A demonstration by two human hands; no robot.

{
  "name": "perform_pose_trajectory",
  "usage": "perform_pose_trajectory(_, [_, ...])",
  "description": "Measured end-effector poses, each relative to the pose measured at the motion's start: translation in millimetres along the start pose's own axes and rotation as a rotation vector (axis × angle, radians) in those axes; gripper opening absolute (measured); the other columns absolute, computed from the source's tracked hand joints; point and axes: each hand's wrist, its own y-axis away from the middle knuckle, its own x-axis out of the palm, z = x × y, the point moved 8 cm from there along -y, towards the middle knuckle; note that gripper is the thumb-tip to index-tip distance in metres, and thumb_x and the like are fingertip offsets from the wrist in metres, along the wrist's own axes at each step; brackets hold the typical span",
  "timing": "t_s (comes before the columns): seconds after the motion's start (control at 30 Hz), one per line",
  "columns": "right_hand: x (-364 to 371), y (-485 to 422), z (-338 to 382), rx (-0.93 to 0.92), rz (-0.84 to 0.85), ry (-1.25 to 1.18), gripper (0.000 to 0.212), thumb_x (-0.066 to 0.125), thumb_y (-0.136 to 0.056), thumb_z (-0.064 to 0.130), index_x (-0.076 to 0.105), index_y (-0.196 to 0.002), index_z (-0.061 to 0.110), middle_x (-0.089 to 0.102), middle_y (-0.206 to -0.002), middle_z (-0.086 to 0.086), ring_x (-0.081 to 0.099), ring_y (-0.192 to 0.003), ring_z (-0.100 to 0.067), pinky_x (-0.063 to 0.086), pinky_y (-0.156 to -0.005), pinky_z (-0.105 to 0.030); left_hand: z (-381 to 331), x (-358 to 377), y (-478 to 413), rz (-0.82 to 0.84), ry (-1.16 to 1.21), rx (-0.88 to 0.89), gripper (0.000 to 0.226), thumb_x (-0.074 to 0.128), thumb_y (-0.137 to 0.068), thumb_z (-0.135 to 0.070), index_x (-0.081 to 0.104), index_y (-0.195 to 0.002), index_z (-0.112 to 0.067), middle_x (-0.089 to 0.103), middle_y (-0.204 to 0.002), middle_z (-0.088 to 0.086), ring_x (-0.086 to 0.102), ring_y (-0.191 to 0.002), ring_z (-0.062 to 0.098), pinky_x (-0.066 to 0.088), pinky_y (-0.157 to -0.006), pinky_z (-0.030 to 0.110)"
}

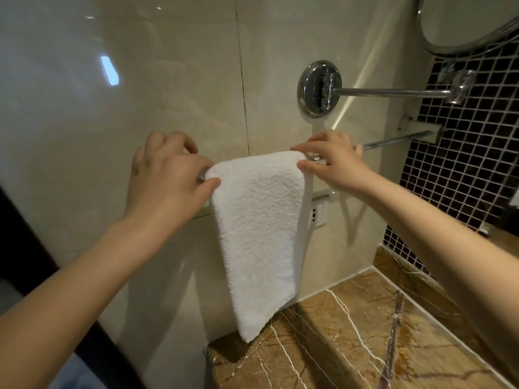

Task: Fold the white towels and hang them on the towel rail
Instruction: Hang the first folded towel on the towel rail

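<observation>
Fingertips (210, 183) of left hand (165, 175) clamping on the top left edge of the white towel (258, 226), thumb in front, other fingers curling over behind it. Right hand (334, 161) nipping the top right edge the same way, thumb below and forefinger above. Both hands sitting about level at mid-frame, one on either side of the fold. Towel draping over the towel rail (393, 140) at frame centre, front flap hanging down toward the marble counter (365, 332) at lower right, bottom corner seemingly reaching the counter's edge; back flap mostly hidden. Judging it light, soft, thick-piled terry: sagging wherever unsupported, gripping well in the fingers, but probably sliding on polished metal if the two flaps hang uneven. Best taking hold at the two top corners on the rail, tugging outward to smooth the fold and evening the drop. Chrome mirror arm (393, 92) jutting across at upper right; wall socket (317, 213) peeping out behind the towel's right edge.
</observation>
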Motion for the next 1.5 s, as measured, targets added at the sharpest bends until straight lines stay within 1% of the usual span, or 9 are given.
perform_pose_trajectory(0.13, [1.3,46.2,-26.7,0.213,-0.487,-0.574,0.028,0.074,-0.077,0.023,0.06,-0.101,0.018,0.058,-0.097,0.0,0.053,-0.09,-0.013,0.045,-0.081,-0.027,0.3,-14.1,47.0,-0.25,0.247,-0.079,0.009,0.066,-0.08,-0.034,0.064,-0.076,-0.026,0.059,-0.078,-0.011,0.05,-0.074,0.013,0.032,-0.065,0.023])
perform_pose_trajectory(0.33, [76.2,55.7,-40.2,0.324,-0.115,-0.933,0.026,0.071,-0.084,0.022,0.063,-0.105,0.01,0.068,-0.104,-0.006,0.064,-0.097,-0.017,0.052,-0.088,-0.031,22.7,65.9,84.6,-0.095,0.774,-0.466,0.02,0.069,-0.07,-0.059,0.064,-0.074,-0.04,0.064,-0.086,-0.01,0.061,-0.082,0.012,0.047,-0.071,0.029])
perform_pose_trajectory(0.43, [81.9,44.6,-31.6,0.239,-0.053,-1.055,0.008,0.062,-0.091,0.017,0.067,-0.097,0.018,0.071,-0.09,0.011,0.066,-0.081,0.001,0.049,-0.069,-0.013,21.5,85.0,73.8,-0.064,0.865,-0.472,0.015,0.073,-0.067,-0.059,0.067,-0.063,-0.046,0.063,-0.078,-0.013,0.058,-0.078,0.004,0.043,-0.07,0.019])
perform_pose_trajectory(0.67, [89.9,29.5,-30.5,0.214,-0.028,-1.144,0.01,0.064,-0.089,0.014,0.07,-0.095,0.017,0.074,-0.087,0.008,0.069,-0.082,-0.005,0.051,-0.069,-0.016,22.4,112.3,68.8,-0.114,1.062,-0.521,0.038,0.075,-0.079,-0.021,0.056,-0.046,-0.025,0.054,-0.047,-0.02,0.046,-0.045,-0.008,0.033,-0.046,0.006])
perform_pose_trajectory(0.9, [88.6,33.3,-40.5,0.238,-0.139,-1.117,0.007,0.068,-0.085,0.009,0.072,-0.084,0.015,0.074,-0.076,0.007,0.068,-0.071,-0.006,0.054,-0.064,-0.02,30.3,119.6,72.5,-0.151,1.112,-0.55,0.046,0.079,-0.074,-0.023,0.057,-0.072,0.016,0.058,-0.069,0.014,0.047,-0.067,0.017,0.037,-0.065,0.033])
perform_pose_trajectory(1.07, [103.6,43.7,-43.5,0.348,-0.129,-1.252,0.028,0.073,-0.081,0.013,0.062,-0.106,0.011,0.073,-0.096,-0.011,0.068,-0.087,-0.025,0.053,-0.086,-0.043,24.2,112.4,84.6,-0.228,1.126,-0.615,0.009,0.079,-0.074,-0.018,0.072,-0.079,-0.018,0.073,-0.078,-0.002,0.067,-0.073,0.01,0.051,-0.066,0.023])
perform_pose_trajectory(1.17, [123.5,53.3,-46.4,0.402,0.016,-1.272,0.051,0.073,-0.078,0.024,0.052,-0.123,0.012,0.073,-0.104,-0.009,0.069,-0.098,-0.027,0.05,-0.091,-0.048,22.2,117.6,96.1,-0.258,1.295,-0.649,0.038,0.078,-0.074,-0.01,0.06,-0.1,-0.031,0.074,-0.096,-0.004,0.071,-0.089,0.012,0.055,-0.072,0.02])
perform_pose_trajectory(1.3, [137.8,65.8,-41.6,0.316,0.13,-1.223,0.022,0.068,-0.085,0.021,0.068,-0.105,0.011,0.074,-0.088,0.007,0.068,-0.075,-0.004,0.05,-0.059,-0.014,18.3,134.8,108.7,-0.109,1.345,-0.696,0.04,0.078,-0.065,-0.027,0.063,-0.102,-0.023,0.075,-0.098,-0.002,0.071,-0.089,0.012,0.054,-0.069,0.018])
perform_pose_trajectory(1.5, [137.8,72.9,-48.6,0.314,0.083,-1.103,0.002,0.072,-0.083,0.017,0.072,-0.081,0.019,0.073,-0.074,0.011,0.063,-0.064,0.002,0.046,-0.056,-0.011,25.2,142.7,121.4,-0.099,1.254,-0.716,0.007,0.078,-0.074,-0.016,0.071,-0.078,-0.017,0.075,-0.083,0.0,0.07,-0.08,0.015,0.055,-0.067,0.02])
